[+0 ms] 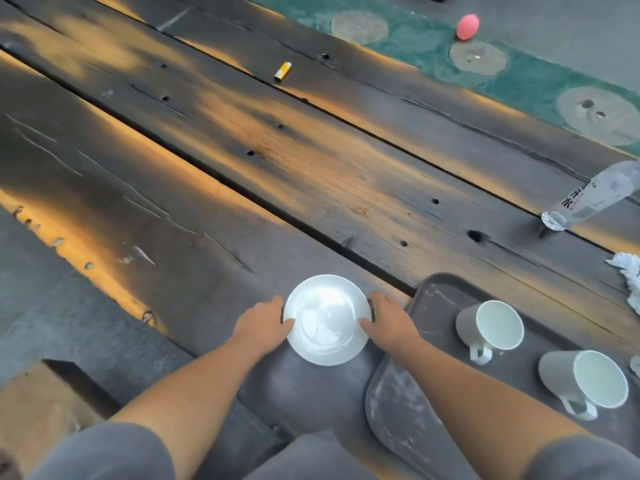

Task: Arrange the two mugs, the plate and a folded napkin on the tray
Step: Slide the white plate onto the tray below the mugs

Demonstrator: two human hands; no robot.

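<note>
A round white plate (327,318) lies on the dark wooden table, just left of a grey tray (398,410). My left hand (261,322) grips the plate's left rim and my right hand (389,318) grips its right rim. Two grey mugs with white insides stand on the tray, one (490,327) further back and one (585,379) nearer the front right, handles toward me. A crumpled white napkin (628,275) lies at the right edge of the table beyond the tray.
A clear plastic bottle (595,195) stands at the right. A yellow lighter (283,71) lies far back on the planks. A pink ball (467,26) rests on a green mat. A wooden block (41,407) stands lower left.
</note>
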